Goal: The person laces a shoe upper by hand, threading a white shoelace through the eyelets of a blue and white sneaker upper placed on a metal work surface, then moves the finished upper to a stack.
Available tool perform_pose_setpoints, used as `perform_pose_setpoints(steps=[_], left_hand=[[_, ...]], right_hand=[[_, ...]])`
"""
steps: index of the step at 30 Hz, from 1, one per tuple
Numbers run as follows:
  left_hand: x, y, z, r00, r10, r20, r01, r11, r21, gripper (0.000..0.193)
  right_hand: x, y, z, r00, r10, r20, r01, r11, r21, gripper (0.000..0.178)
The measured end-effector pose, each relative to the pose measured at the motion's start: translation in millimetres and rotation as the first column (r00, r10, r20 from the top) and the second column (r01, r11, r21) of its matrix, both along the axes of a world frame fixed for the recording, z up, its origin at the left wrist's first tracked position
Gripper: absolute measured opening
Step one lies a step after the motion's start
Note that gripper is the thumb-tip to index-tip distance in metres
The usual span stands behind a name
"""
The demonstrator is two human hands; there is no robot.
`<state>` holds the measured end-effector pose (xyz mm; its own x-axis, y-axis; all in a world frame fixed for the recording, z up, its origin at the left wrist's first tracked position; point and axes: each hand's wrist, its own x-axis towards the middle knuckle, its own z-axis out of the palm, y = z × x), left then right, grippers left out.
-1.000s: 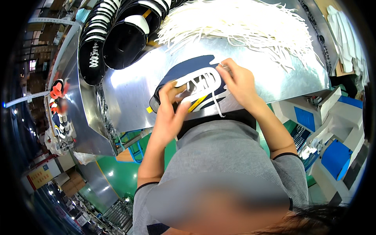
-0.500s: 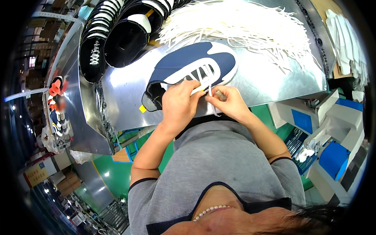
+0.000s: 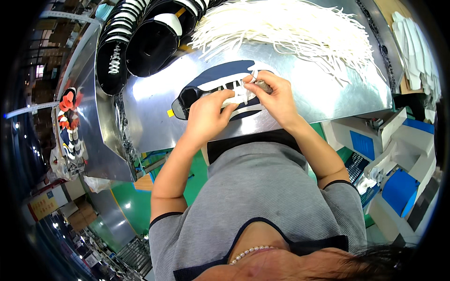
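A navy and white shoe upper (image 3: 220,72) lies on the metal table in front of me, its black heel opening to the left. White lace strands cross its dark throat. My left hand (image 3: 206,114) is closed on the near side of the upper, thumb and fingers at the white eyelet edge. My right hand (image 3: 280,100) is closed round the stubby greyish-brown handle (image 3: 264,86) of a small hand tool; its working end is hidden. A white lace (image 3: 254,74) runs by the right fingertips, over the toe end of the throat.
A heap of loose white laces (image 3: 290,33) covers the table's far side. Black and white shoe uppers (image 3: 152,49) stand stacked at the far left; one nearby black upper (image 3: 112,65) is laced. A yellow tab (image 3: 170,113) shows by the heel. White and blue bins (image 3: 398,187) stand right.
The upper has swung and tilted, showing less of its far side. My right hand with the tool has moved away from me to its toe end. My left hand has shifted slightly left.
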<state>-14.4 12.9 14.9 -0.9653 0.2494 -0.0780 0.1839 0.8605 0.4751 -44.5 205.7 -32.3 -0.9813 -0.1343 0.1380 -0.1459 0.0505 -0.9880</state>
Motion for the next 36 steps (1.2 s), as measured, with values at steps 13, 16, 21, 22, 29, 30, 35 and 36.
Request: perform_pose_setpoints(steps=[13, 16, 21, 22, 29, 30, 35, 36], left_hand=[[-0.1, 7.2, -15.7, 0.992, 0.118, -0.041, -0.116, 0.992, 0.047, 0.030], [-0.9, 9.2, -15.6, 0.992, 0.114, -0.055, -0.114, 0.993, 0.017, 0.031], [0.6, 7.9, -18.3, 0.989, 0.077, -0.125, -0.076, 0.997, 0.013, 0.031], [0.5, 7.8, -19.0, 0.989, 0.077, -0.125, -0.076, 0.997, 0.014, 0.031], [1.5, 7.0, -22.0, 0.978, 0.053, -0.200, -0.046, 0.998, 0.040, 0.031], [1.6, 7.0, -22.2, 0.974, 0.045, -0.221, -0.034, 0.998, 0.052, 0.030], [4.8, 9.0, -25.0, 0.934, -0.067, -0.350, 0.109, 0.989, 0.099, 0.023], [6.3, 10.7, -26.2, 0.903, -0.116, -0.414, 0.171, 0.980, 0.099, 0.022]], right_hand=[[2.4, -15.0, -8.0, 0.981, -0.127, -0.146, 0.127, 0.992, -0.010, 0.014], [11.1, -0.7, 5.3, 0.998, -0.025, 0.054, 0.022, 0.998, 0.065, 0.020], [35.0, 19.3, 13.1, 0.968, 0.141, 0.206, -0.166, 0.980, 0.113, 0.020], [38.8, 21.5, 11.4, 0.969, 0.141, 0.205, -0.166, 0.979, 0.114, 0.020], [44.1, 22.4, -5.5, 0.966, 0.176, 0.189, -0.210, 0.960, 0.184, 0.018], [43.5, 22.2, -6.3, 0.970, 0.172, 0.170, -0.205, 0.958, 0.201, 0.018], [41.3, 17.2, -6.4, 0.963, 0.148, 0.226, -0.200, 0.953, 0.227, 0.018], [41.6, 14.0, -8.6, 0.955, 0.143, 0.258, -0.202, 0.954, 0.221, 0.018]])
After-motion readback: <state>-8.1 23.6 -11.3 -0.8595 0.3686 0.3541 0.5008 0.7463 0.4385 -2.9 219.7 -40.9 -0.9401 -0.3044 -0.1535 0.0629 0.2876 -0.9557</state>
